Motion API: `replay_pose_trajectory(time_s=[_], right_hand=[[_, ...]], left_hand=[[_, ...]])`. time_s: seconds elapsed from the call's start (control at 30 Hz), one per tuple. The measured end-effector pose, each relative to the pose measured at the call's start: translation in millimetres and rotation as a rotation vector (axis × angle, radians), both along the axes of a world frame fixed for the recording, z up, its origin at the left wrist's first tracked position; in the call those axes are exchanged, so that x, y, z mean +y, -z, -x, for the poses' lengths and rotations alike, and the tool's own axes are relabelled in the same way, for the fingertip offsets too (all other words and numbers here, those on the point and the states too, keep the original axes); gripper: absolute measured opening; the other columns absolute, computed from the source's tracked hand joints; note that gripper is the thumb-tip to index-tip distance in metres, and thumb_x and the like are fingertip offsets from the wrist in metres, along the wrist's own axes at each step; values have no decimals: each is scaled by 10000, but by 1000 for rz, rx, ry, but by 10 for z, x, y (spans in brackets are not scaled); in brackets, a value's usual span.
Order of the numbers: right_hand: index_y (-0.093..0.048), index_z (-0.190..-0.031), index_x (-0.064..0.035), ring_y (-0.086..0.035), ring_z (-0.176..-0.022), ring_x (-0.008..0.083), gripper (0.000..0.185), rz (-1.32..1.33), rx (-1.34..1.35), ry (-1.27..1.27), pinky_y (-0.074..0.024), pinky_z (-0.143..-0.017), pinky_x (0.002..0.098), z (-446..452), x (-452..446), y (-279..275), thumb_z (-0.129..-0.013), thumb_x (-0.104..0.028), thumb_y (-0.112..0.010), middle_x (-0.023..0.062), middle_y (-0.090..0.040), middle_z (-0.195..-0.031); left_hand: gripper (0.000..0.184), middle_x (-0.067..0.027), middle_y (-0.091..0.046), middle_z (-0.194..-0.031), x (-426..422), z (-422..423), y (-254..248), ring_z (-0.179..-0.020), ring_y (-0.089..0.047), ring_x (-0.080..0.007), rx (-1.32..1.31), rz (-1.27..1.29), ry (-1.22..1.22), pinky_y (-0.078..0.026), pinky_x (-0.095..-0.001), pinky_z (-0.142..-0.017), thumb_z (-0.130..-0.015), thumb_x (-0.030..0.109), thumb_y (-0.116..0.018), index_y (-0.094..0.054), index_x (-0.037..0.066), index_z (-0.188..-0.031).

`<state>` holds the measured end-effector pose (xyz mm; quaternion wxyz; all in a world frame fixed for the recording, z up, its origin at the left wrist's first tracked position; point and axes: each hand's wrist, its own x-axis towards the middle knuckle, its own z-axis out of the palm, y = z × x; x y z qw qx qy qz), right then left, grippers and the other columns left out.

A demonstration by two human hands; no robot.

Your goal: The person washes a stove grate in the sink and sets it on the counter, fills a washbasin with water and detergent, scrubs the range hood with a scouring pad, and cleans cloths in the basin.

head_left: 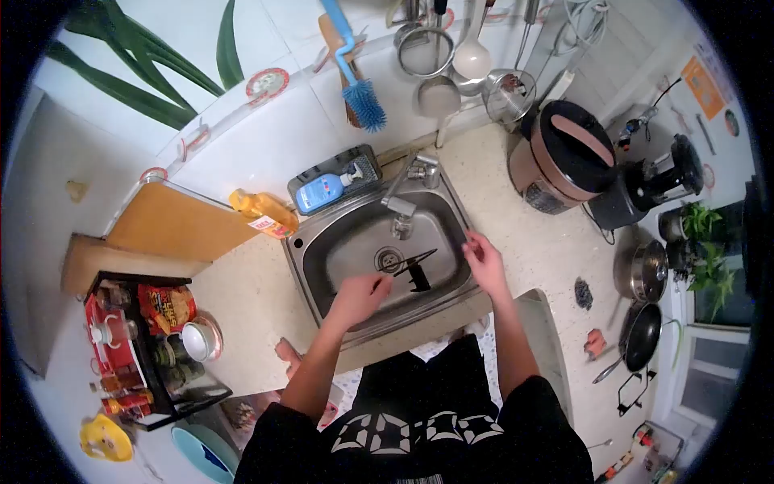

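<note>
My left hand (360,300) reaches over the near side of the steel sink (322,287), its fingers closed. From its fingertips a thin black piece (421,257) runs toward the upper right; its exact kind is unclear. Just below that piece shows a broader black shape (418,279), and I cannot tell whether the two are joined. My right hand (485,263) is by the right sink rim, fingers bent and slightly apart, with nothing visible in it. The faucet (401,203) hangs above the basin and the drain (389,259).
Behind the sink stand a blue pump bottle (321,192) and a yellow bottle (264,213). A large cooker (556,161) occupies the right counter. A spice rack (153,355) and a white bowl (198,340) are at left. A blue brush (364,105) hangs on the wall.
</note>
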<state>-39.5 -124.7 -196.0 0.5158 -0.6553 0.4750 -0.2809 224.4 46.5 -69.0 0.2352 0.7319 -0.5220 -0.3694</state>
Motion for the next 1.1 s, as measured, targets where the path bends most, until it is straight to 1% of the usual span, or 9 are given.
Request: replay_pose_trajectory(time_s=[0.17,0.23,0.57,0.67,0.77,0.87,0.9,0.97,1.1], right_hand=[[-439,-1465,-176,-688,-929,338,559,15,231,-120,-531,-829,402,-1158,-451,-313,-927,-179,-590,191,-700,-1024],[-353,-1509,-188,-677,-958,382,650,44,330,-121,-526,-828,451,-1500,-711,-21,-904,-208,-590,210,-698,-1050],[-311,-1518,-166,-676,-999,403,757,-75,735,-240,-547,-864,491,-2203,-1265,297,-862,-383,-621,190,-708,-1081],[-360,-1507,-157,-691,-954,385,712,21,567,-287,-554,-852,459,-2005,-1222,649,-873,-329,-635,186,-709,-1083],[-472,-1450,-138,-698,-888,362,590,-114,178,-199,-558,-818,429,-1767,-964,410,-891,-216,-641,189,-707,-1064],[-564,-1374,-120,-692,-802,354,497,109,-15,69,-555,-761,419,-1531,-397,361,-883,-110,-634,182,-695,-1063],[-599,-1322,-81,-681,-875,358,443,-15,-36,108,-536,-799,434,-1480,-185,162,-880,-91,-629,185,-675,-1089],[-613,-1253,-31,-657,-992,339,364,342,166,177,-510,-866,438,-1464,175,216,-892,-80,-601,184,-660,-1111],[-603,-979,8,-618,-837,188,123,158,29,286,-497,-768,322,-1674,609,387,-928,-57,-512,93,-668,-924]], left_hand=[[411,-202,-677,-819,-214,-254,355,-769,-645,-397,-24,-128,48,-501,-448,-694,-970,401,-540,-716,32,-933],[402,-210,-680,-842,-289,-270,498,-806,-642,-421,-30,-173,63,-502,-467,-714,-962,395,-539,-726,40,-934],[380,-250,-665,-854,-723,-300,963,-815,-648,-437,25,-203,-4,-504,-498,-731,-941,363,-562,-722,19,-923],[376,-249,-665,-832,-780,-252,1087,-799,-652,-438,86,-208,-98,-507,-498,-716,-933,363,-578,-719,15,-917],[364,-247,-669,-837,-852,-217,1114,-809,-660,-429,61,-225,-115,-507,-491,-719,-923,356,-588,-716,16,-912],[324,-241,-679,-877,-856,-166,1187,-838,-666,-420,33,-194,-121,-506,-478,-732,-907,328,-591,-720,30,-921],[309,-239,-682,-894,-855,-143,1232,-849,-668,-418,30,-172,-123,-506,-473,-737,-901,316,-591,-722,37,-926],[277,-230,-690,-914,-902,-101,1394,-860,-678,-397,63,-263,-251,-504,-461,-744,-885,281,-589,-722,45,-938],[242,-197,-714,-858,-931,-90,1749,-828,-698,-317,328,-269,-465,-505,-435,-737,-877,206,-579,-707,4,-911]])
